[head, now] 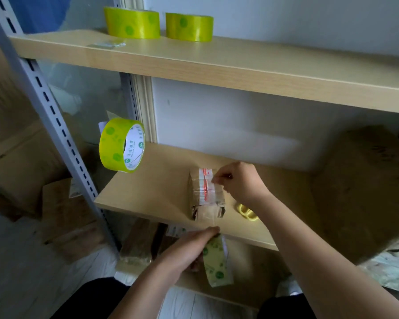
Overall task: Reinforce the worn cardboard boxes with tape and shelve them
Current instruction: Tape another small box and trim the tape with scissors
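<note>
A small worn cardboard box [205, 199] wrapped in clear tape with red print stands on the middle shelf [152, 187]. My right hand [237, 183] rests at the box's top right edge, its fingertips pinching the tape end against it. My left hand [189, 249], below the shelf's front edge, grips a yellow-green tape roll [217, 263]. A clear strip of tape runs from that roll up to the box front.
Yellow scissors [247, 212] lie on the shelf right of the box. A large cardboard box [364, 192] fills the shelf's right end. A tape roll [122, 148] hangs at the left upright; two more rolls [134, 23] [189, 27] stand on the upper shelf. Cardboard boxes [62, 217] lie on the floor.
</note>
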`<state>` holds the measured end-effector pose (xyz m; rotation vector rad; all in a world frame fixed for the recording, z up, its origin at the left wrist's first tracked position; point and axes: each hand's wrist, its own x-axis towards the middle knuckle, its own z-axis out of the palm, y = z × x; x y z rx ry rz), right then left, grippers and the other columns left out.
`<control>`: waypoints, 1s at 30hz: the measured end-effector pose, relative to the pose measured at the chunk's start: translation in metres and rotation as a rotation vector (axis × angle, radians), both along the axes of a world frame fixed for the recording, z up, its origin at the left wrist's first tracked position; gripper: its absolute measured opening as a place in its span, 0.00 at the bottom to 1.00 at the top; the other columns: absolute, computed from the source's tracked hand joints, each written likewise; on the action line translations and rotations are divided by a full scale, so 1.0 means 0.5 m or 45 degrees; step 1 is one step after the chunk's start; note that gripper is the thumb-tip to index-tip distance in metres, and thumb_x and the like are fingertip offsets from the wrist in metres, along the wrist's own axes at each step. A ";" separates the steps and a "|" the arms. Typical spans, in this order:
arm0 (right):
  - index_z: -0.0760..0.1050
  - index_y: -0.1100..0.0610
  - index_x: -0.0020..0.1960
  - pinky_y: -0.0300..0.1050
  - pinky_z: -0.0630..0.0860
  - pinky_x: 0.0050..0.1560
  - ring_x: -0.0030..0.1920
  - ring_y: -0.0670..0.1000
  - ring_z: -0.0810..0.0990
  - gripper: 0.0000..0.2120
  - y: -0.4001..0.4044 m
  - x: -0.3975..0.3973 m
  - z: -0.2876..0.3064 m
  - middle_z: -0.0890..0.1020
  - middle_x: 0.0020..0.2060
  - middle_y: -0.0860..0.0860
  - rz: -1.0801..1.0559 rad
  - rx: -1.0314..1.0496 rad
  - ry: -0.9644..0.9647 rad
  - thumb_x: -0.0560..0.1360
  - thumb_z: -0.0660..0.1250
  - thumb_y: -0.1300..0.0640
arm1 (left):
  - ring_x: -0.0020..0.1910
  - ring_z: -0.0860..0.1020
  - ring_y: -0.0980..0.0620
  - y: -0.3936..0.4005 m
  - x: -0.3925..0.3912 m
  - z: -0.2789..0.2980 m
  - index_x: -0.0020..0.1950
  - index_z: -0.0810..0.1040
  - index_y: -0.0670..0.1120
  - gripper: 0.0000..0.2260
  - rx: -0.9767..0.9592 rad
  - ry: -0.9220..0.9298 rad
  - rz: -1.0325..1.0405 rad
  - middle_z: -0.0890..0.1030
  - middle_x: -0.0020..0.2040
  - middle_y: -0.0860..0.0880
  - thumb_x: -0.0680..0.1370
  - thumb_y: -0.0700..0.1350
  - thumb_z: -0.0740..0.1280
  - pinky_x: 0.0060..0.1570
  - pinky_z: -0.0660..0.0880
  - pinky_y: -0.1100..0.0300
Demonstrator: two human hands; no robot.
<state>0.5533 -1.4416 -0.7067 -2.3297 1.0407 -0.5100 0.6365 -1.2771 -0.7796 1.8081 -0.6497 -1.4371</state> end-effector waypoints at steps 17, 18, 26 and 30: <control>0.79 0.45 0.62 0.38 0.70 0.32 0.35 0.52 0.77 0.23 -0.043 0.054 -0.091 0.78 0.36 0.50 0.013 0.071 0.190 0.74 0.65 0.68 | 0.43 0.86 0.42 -0.055 0.045 -0.072 0.57 0.79 0.45 0.28 0.175 0.326 0.048 0.87 0.42 0.43 0.71 0.66 0.72 0.45 0.83 0.46; 0.78 0.47 0.63 0.39 0.73 0.34 0.41 0.53 0.80 0.23 -0.043 0.056 -0.099 0.79 0.43 0.51 0.019 0.030 0.246 0.74 0.64 0.68 | 0.42 0.86 0.43 -0.058 0.043 -0.074 0.57 0.79 0.44 0.27 0.197 0.333 0.053 0.87 0.40 0.43 0.72 0.65 0.71 0.44 0.84 0.47; 0.67 0.46 0.75 0.43 0.51 0.75 0.79 0.48 0.52 0.24 -0.050 0.025 -0.113 0.56 0.79 0.41 0.347 -0.463 0.395 0.80 0.60 0.43 | 0.44 0.85 0.45 -0.059 0.040 -0.071 0.59 0.79 0.44 0.24 0.222 0.252 0.018 0.85 0.47 0.43 0.77 0.63 0.66 0.43 0.84 0.50; 0.42 0.49 0.81 0.44 0.32 0.77 0.77 0.44 0.30 0.37 -0.035 0.010 -0.147 0.38 0.78 0.43 0.665 -0.533 0.668 0.78 0.42 0.31 | 0.49 0.85 0.47 -0.059 0.034 -0.072 0.58 0.81 0.49 0.22 0.266 0.190 -0.104 0.85 0.47 0.48 0.77 0.64 0.64 0.51 0.83 0.54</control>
